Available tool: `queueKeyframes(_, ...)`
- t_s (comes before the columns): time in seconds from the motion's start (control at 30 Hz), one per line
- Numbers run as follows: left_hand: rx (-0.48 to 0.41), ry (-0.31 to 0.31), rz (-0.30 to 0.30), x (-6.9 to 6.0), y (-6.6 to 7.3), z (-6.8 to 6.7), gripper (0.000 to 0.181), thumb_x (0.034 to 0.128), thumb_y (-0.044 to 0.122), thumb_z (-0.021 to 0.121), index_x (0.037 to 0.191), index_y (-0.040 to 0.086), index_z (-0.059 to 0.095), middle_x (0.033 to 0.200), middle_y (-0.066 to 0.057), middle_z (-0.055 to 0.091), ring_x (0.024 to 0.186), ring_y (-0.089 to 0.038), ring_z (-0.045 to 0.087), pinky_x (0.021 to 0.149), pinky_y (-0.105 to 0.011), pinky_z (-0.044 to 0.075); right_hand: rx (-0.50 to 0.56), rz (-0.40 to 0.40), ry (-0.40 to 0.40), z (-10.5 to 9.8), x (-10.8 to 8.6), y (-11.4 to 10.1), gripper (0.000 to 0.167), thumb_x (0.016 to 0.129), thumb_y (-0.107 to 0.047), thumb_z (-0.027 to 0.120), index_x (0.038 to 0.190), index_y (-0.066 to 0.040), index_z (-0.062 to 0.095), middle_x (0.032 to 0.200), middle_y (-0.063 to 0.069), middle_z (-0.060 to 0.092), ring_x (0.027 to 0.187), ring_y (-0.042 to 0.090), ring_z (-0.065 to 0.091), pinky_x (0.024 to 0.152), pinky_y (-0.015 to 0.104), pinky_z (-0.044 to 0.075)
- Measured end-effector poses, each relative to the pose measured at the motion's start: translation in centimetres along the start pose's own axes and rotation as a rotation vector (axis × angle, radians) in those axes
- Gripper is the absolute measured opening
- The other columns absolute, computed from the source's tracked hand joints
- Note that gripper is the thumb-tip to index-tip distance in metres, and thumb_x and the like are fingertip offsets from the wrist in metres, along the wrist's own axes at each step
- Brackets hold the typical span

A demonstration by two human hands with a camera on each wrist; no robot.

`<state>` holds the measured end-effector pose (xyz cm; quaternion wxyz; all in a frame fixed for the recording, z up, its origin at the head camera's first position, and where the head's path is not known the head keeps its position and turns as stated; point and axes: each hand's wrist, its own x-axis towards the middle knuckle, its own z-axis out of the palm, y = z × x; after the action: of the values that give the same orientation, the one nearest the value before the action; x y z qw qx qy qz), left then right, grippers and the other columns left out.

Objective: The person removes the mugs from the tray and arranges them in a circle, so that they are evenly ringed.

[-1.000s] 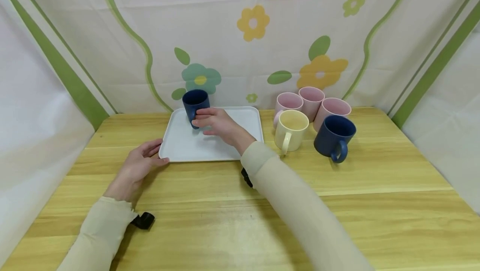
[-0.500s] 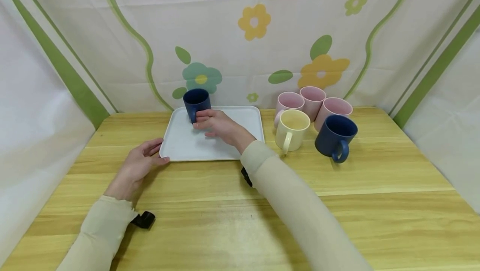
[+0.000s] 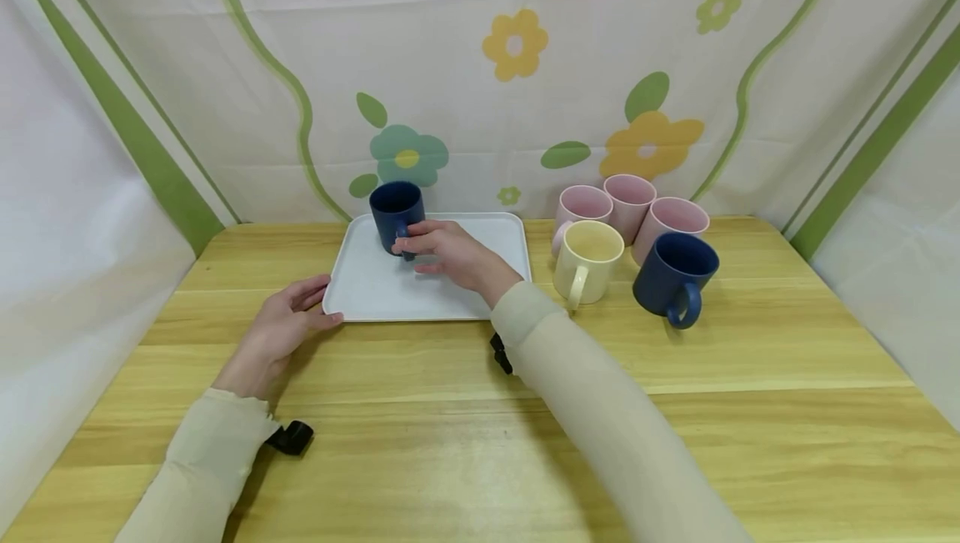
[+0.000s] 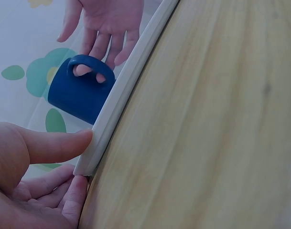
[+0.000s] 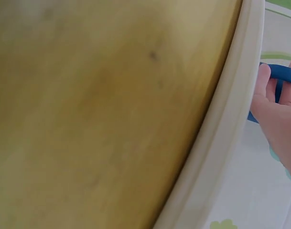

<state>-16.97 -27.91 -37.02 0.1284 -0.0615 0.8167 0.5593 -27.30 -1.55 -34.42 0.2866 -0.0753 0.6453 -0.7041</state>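
Observation:
Upright on the white tray (image 3: 390,293), at its back left, stands a dark blue mug (image 3: 392,213), its handle toward my right hand (image 3: 461,255). The fingers of that hand are at the handle and grip it; in the left wrist view fingertips show through the handle's opening of the blue mug (image 4: 69,95). My left hand (image 3: 277,326) pinches the tray's near left corner; in the left wrist view the thumb lies on top of the rim, the fingers below and beside it. The right wrist view shows only part of my right hand (image 5: 284,114) and the mug handle.
Right of the tray stand a cream mug (image 3: 587,263), a second blue mug (image 3: 675,272) and three pink mugs (image 3: 671,222), close together on the wooden table (image 3: 450,443). A flower-printed curtain (image 3: 465,109) rises behind the table.
The blue mug on the tray has turned, so its handle now points further right. My right hand stays beside it; my left hand keeps its place at the tray corner.

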Motion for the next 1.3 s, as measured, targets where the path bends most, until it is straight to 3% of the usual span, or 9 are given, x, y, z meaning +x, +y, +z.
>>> queueKeyframes(0.17,-0.007,0.004,0.000,0.0,0.0,0.1,0.084,0.1004,0.010,0.073,0.169,0.007,0.025,0.174,-0.018,0.030,0.159,-0.035,0.034,0.091,-0.005,0.044,-0.005,0.008,-0.030,-0.3,0.1,0.2,0.012,0.103,-0.017,0.069,0.111,-0.009,0.071,0.108,0.005,0.077,0.114,0.018,0.066,0.122,0.052,0.045)
queueKeyframes(0.3,-0.013,0.002,0.002,0.0,-0.1,0.1,0.084,0.1004,0.010,0.073,0.169,0.007,0.025,0.174,-0.018,0.029,0.159,-0.035,0.033,0.091,-0.004,0.044,-0.046,0.025,-0.071,-0.4,-0.1,0.3,0.011,0.102,-0.019,0.071,0.098,-0.009,0.072,0.093,0.003,0.076,0.103,0.017,0.068,0.119,0.052,0.048)
queueKeyframes(0.57,-0.011,0.005,0.004,0.2,-0.1,0.1,0.084,0.1006,0.008,0.072,0.169,0.007,0.024,0.174,-0.018,0.029,0.160,-0.035,0.033,0.090,-0.004,0.045,-0.055,0.038,-0.081,-0.6,-0.6,0.3,0.019,0.106,-0.020,0.066,0.094,-0.005,0.071,0.086,0.005,0.070,0.095,0.017,0.073,0.117,0.052,0.050)
queueKeyframes(0.93,-0.001,0.003,-0.003,0.2,-0.2,0.3,0.084,0.1006,0.008,0.072,0.170,0.007,0.024,0.175,-0.019,0.028,0.160,-0.035,0.032,0.091,-0.005,0.046,-0.058,0.033,0.011,-1.2,-0.9,0.5,0.017,0.106,-0.017,0.067,0.100,-0.002,0.074,0.085,0.006,0.073,0.087,0.015,0.077,0.111,0.051,0.055)
queueKeyframes(1.1,0.001,0.009,0.004,0.2,-0.2,0.1,0.084,0.1004,0.008,0.072,0.169,0.006,0.024,0.175,-0.019,0.028,0.160,-0.036,0.032,0.090,-0.003,0.046,-0.070,0.009,0.005,-1.4,-1.6,0.4,0.018,0.106,-0.016,0.066,0.099,0.000,0.073,0.083,0.006,0.071,0.087,0.016,0.077,0.111,0.051,0.055)
queueKeyframes(1.3,0.027,-0.002,-0.009,0.1,-0.2,-0.1,0.085,0.1009,0.013,0.073,0.170,0.009,0.023,0.175,-0.015,0.028,0.160,-0.034,0.031,0.114,-0.021,0.046,-0.093,-0.023,-0.014,-1.6,-3.1,0.2,0.021,0.107,-0.013,0.064,0.093,0.000,0.072,0.080,0.006,0.068,0.086,0.018,0.077,0.111,0.052,0.055)
